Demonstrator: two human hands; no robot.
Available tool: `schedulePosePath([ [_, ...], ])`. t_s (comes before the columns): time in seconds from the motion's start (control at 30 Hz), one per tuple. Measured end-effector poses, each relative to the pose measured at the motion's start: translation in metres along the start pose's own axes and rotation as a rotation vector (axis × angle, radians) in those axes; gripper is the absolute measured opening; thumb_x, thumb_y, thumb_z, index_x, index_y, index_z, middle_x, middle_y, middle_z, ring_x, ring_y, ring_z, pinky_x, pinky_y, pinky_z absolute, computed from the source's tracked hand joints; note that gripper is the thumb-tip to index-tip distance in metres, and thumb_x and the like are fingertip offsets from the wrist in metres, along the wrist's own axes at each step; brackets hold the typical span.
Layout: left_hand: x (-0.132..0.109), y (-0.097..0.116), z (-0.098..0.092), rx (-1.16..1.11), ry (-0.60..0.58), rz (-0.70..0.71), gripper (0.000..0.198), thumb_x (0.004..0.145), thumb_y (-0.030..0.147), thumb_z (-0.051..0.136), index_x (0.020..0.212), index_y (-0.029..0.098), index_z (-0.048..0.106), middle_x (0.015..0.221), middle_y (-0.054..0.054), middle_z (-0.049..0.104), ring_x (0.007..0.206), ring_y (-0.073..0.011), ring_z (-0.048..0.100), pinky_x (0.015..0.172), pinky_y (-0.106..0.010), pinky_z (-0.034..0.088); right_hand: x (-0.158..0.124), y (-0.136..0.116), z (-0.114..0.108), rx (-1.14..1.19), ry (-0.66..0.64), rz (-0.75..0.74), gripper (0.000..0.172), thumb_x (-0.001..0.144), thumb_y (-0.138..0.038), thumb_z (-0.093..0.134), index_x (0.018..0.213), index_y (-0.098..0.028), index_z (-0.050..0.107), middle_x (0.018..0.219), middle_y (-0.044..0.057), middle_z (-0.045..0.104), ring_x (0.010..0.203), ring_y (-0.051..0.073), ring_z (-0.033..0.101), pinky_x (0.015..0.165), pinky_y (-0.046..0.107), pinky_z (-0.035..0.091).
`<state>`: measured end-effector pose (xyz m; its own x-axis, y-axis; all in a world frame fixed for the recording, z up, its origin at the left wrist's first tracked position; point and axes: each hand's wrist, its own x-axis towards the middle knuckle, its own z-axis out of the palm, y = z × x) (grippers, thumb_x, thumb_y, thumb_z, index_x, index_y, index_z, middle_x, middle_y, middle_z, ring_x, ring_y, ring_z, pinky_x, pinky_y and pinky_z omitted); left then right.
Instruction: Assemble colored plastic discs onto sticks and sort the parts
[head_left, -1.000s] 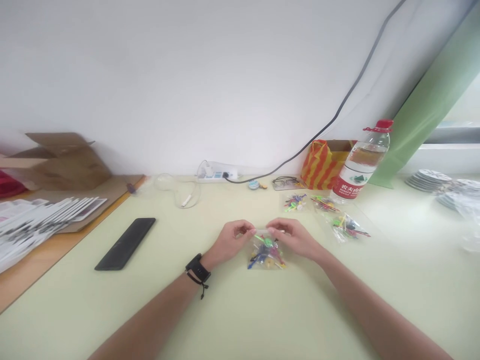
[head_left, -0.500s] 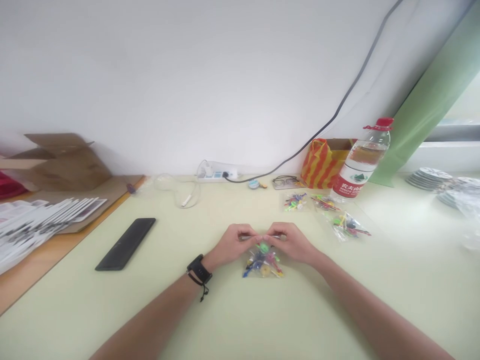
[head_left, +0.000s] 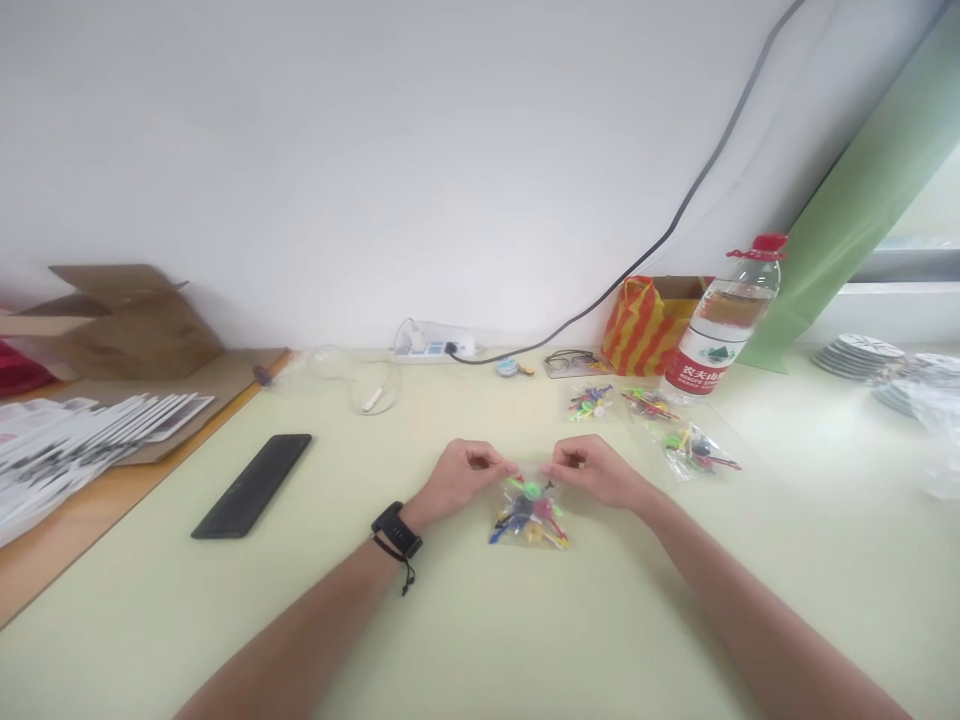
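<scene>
A small clear plastic bag [head_left: 529, 512] filled with colourful little pieces lies on the pale green table [head_left: 480, 620] in front of me. My left hand [head_left: 461, 478], with a black watch on its wrist, pinches the bag's top left corner. My right hand [head_left: 596, 470] pinches the top right corner. Both hands have their fingers closed on the bag's upper edge, a short gap between them.
Three similar filled bags [head_left: 652, 420] lie to the right near a water bottle [head_left: 724, 325] and a striped orange pouch [head_left: 641, 328]. A black phone [head_left: 251, 485] lies left, beside stacked leaflets [head_left: 82, 440] and cardboard. A power strip [head_left: 435, 347] and cables sit by the wall; plates [head_left: 862, 358] far right.
My two hands met at the middle of the bag's top edge half a second ago and have now slid apart to its corners. The bag stayed in place.
</scene>
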<state>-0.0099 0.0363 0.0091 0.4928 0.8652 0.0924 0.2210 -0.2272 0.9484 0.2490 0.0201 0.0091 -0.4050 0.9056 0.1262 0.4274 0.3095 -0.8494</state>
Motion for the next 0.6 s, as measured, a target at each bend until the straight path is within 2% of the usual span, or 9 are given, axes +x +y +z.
schedulePosePath([
  [0.2, 0.003, -0.005, -0.006, 0.047, 0.036, 0.018, 0.034, 0.089, 0.047, 0.071, 0.081, 0.014, 0.077, 0.078, -0.004, 0.073, 0.072, -0.0156, 0.061, 0.067, -0.026, 0.045, 0.0, 0.003, -0.01, 0.012, -0.037, -0.027, 0.039, 0.094, -0.052, 0.059, 0.073, -0.019, 0.061, 0.068, -0.001, 0.053, 0.064, 0.014, 0.044, 0.06, 0.028, 0.035],
  [0.4, 0.004, -0.009, -0.006, 0.03, 0.136, 0.013, 0.041, 0.082, 0.049, 0.078, 0.066, 0.014, 0.064, 0.064, 0.001, 0.061, 0.062, -0.0113, 0.05, 0.059, -0.024, 0.038, -0.002, -0.001, -0.012, -0.049, 0.013, -0.048, 0.048, 0.096, -0.052, 0.057, 0.061, -0.02, 0.044, 0.062, -0.004, 0.037, 0.059, 0.012, 0.033, 0.055, 0.027, 0.028],
  [0.47, 0.004, -0.009, -0.005, 0.01, 0.144, 0.014, 0.041, 0.081, 0.05, 0.078, 0.066, 0.014, 0.063, 0.064, 0.002, 0.06, 0.062, -0.011, 0.05, 0.059, -0.023, 0.038, -0.001, -0.001, -0.01, -0.058, 0.035, -0.053, 0.048, 0.096, -0.052, 0.057, 0.061, -0.02, 0.047, 0.063, -0.003, 0.041, 0.059, 0.013, 0.037, 0.056, 0.027, 0.03],
  [0.6, 0.004, -0.011, -0.004, -0.037, 0.112, 0.017, 0.039, 0.084, 0.049, 0.076, 0.07, 0.014, 0.066, 0.068, 0.001, 0.062, 0.065, -0.0116, 0.052, 0.061, -0.024, 0.04, 0.001, 0.0, -0.005, -0.026, 0.094, -0.047, 0.033, 0.093, -0.047, 0.063, 0.075, -0.02, 0.068, 0.076, 0.002, 0.065, 0.07, 0.017, 0.056, 0.065, 0.029, 0.043],
])
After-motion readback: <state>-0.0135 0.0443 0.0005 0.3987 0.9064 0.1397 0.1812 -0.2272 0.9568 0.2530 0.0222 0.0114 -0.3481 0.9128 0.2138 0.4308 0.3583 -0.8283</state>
